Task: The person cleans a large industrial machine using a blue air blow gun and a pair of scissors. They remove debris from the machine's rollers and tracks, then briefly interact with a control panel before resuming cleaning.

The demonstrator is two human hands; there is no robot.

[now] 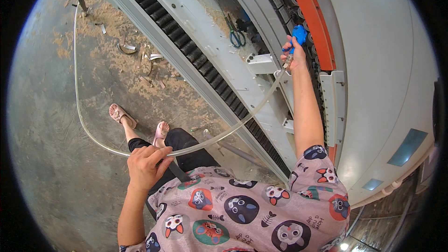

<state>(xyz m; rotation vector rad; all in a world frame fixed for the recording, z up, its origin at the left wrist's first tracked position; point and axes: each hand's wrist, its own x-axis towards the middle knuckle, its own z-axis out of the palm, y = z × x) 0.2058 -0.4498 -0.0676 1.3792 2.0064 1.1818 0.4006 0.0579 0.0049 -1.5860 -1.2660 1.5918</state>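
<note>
My right hand is wrapped round a blue air blow gun, held over the machine's inner channel beside the orange strip. From its lower end a clear hose runs down and left in a long curve. My left hand grips that hose in front of my waist, fingers closed over it. Beyond the left hand the hose bends up along the floor side toward the machine's leg at the upper left. The blow gun's nozzle cannot be made out.
A long white machine with a black ribbed track crosses the view diagonally. Scissors with dark handles lie on its bed among dust. An orange strip edges the large white cover. Sawdust and scraps litter the concrete floor.
</note>
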